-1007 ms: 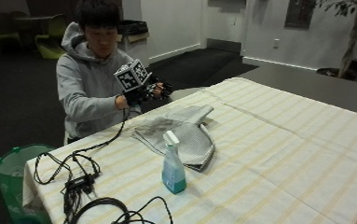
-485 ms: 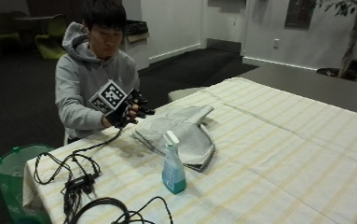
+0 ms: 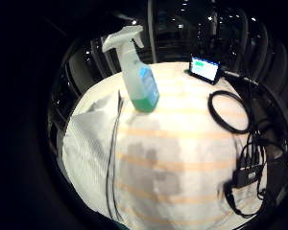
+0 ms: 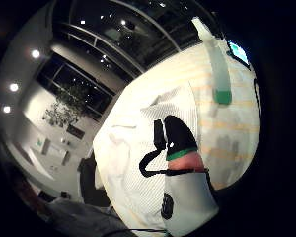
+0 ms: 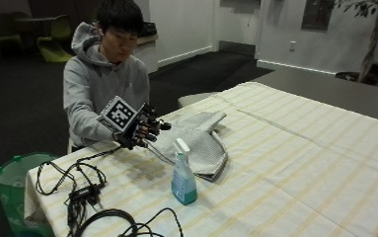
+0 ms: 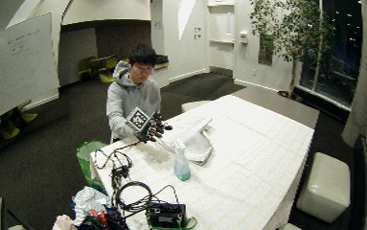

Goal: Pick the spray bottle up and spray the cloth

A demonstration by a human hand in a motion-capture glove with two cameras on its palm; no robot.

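A: What changed? We see the right hand point(image 5: 139, 132) has come down toward the table point(image 5: 293, 148), grip loosely curled, holding nothing.
B: Spray bottle point(image 5: 183, 174) untouched, upright beside the cloth point(image 5: 198, 140); reach comes next.

Clear plastic spray bottle point(image 5: 183, 174) (seemingly glossy), woven cloth point(image 5: 198, 140)

The gloved hand point(image 5: 141, 131) hangs above the table's point(image 5: 320, 163) near edge, nothing beneath it but striped tablecloth. Between it and the spray bottle point(image 5: 183, 174) the surface lies bare. The cloth point(image 5: 198, 143) lies just beside the bottle; cables point(image 5: 77, 192) crowd the corner.
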